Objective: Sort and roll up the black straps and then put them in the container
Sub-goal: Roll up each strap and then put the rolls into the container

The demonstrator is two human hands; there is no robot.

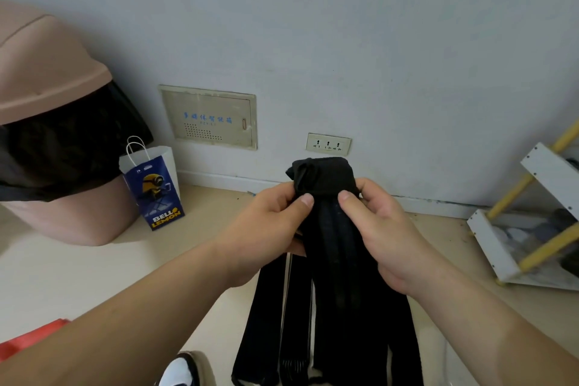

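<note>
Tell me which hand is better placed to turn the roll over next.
Left, narrowly. The left hand has its thumb at the lower edge of the roll, beside the bunched end, with fingers behind it. The right hand pinches the other edge of the straps and could steady them.

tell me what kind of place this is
Likely a corner of a room in a home or flat: a pink lidded bin with a black liner, a wall socket set low down, and a white rack with yellow poles.
</note>
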